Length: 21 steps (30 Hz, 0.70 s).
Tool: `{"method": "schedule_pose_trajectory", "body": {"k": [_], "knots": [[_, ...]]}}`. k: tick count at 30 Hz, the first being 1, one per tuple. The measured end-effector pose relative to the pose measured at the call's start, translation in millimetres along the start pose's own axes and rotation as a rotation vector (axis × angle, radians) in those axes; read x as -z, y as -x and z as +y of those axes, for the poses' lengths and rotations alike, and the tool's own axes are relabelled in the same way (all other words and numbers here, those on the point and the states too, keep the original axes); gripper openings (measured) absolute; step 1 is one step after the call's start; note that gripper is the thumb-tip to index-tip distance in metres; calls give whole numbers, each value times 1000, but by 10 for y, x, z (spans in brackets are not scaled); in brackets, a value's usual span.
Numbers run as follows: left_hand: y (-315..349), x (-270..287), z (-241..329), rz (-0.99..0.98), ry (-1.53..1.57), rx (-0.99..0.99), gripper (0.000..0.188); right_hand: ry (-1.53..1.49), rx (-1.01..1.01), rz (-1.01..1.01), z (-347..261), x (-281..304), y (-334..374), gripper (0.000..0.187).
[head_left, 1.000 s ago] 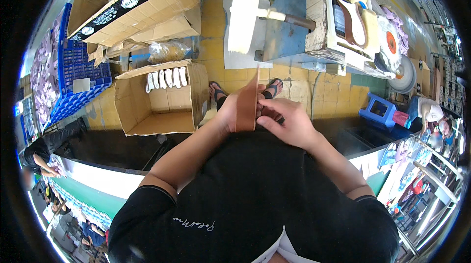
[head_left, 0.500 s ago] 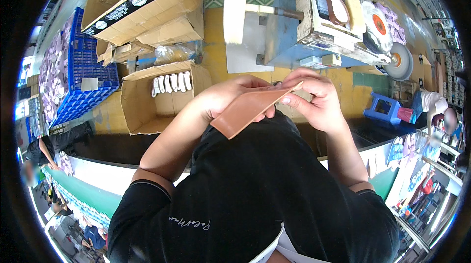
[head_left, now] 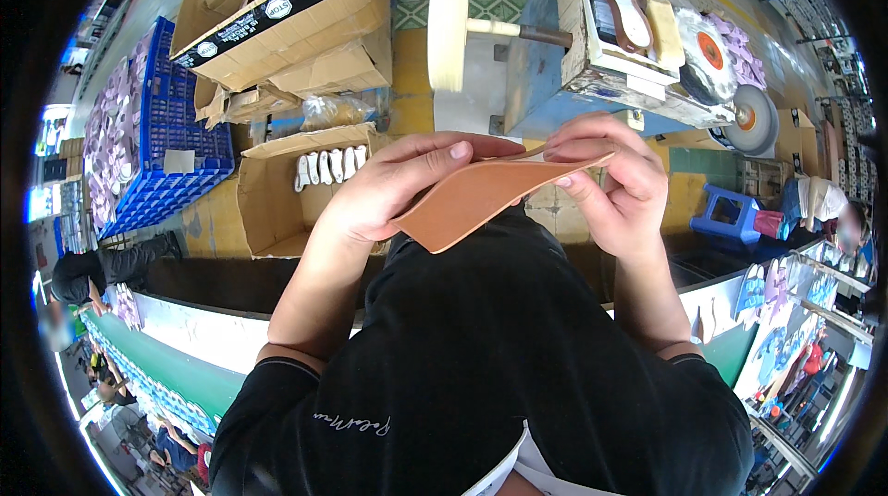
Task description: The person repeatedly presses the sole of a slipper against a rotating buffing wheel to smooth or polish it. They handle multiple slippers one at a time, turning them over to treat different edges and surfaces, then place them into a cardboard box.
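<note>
Gripping a smooth brown leather-like sheet (head_left: 476, 205) with a curved profile in front of my black cloth shirt (head_left: 518, 339), I have my left hand (head_left: 393, 182) clamped on its left side and my right hand (head_left: 634, 182) pinched on its narrow right end. Beyond it, a cream round wheel (head_left: 449, 24) sits on a shaft (head_left: 495, 28) jutting from a blue metal cabinet (head_left: 536, 66); to the left, an open brown cardboard box (head_left: 264, 209) holds a row of slender white pieces (head_left: 325, 166).
</note>
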<state>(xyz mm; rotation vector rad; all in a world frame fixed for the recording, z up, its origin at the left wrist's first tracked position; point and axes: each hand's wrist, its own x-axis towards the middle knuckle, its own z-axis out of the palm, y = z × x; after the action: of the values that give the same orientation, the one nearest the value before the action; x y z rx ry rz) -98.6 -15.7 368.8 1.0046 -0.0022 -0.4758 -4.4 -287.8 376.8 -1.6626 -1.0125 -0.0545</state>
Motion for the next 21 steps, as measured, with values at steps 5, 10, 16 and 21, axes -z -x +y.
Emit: {"method": "schedule_pose_trajectory", "body": {"k": [5, 10, 16, 21], "knots": [[17, -12, 37, 10, -8, -18, 51, 10, 13, 8, -50, -28, -38, 16], [14, 27, 14, 13, 66, 51, 54, 47, -65, -6, -50, -23, 28, 19], [-36, 306, -319, -7, 372, 155, 64, -307, -465, -25, 101, -168, 187, 62], [7, 405, -743, 45, 538, 124, 60, -269, -610, 28, 143, -387, 314, 76]]}}
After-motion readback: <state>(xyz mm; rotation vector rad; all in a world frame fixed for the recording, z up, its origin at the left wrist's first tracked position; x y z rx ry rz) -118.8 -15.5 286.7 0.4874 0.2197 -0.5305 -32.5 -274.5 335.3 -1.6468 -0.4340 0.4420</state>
